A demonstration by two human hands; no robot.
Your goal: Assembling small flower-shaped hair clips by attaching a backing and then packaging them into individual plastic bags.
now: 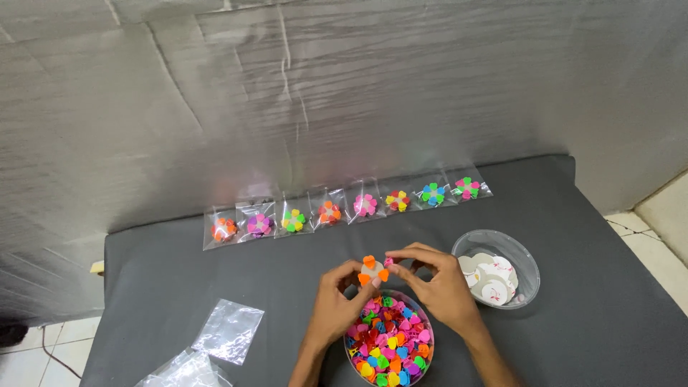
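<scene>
Above the near bowl, head view: both hands meet over the grey table, just past the bowl's far rim.
Left hand: comes up from 6 o'clock, fingers narrow, tips pinched on a small white round card that carries orange heart-shaped clips.
Right hand: comes in from 5 o'clock, thumb and forefinger closed on a tiny pink clip at the card's 2 o'clock edge; whether clip and card touch cannot be told.
Clip bowl: clear, round, heaped with small heart clips in pink, orange, yellow, green and blue; sits at 6 o'clock from the card, between the two wrists.
Card bowl: clear, round, holds a stack of white round cards; lies at 3 o'clock from the hands, just beside the right hand.
Finished packets: eight small clear bags, each with a flower-shaped ring of clips, laid in a row at 12 o'clock along the table's far edge.
Empty bags: loose clear plastic bags at 8 o'clock, well apart from the hands.
Backdrop: wrinkled grey sheet behind the table.
</scene>
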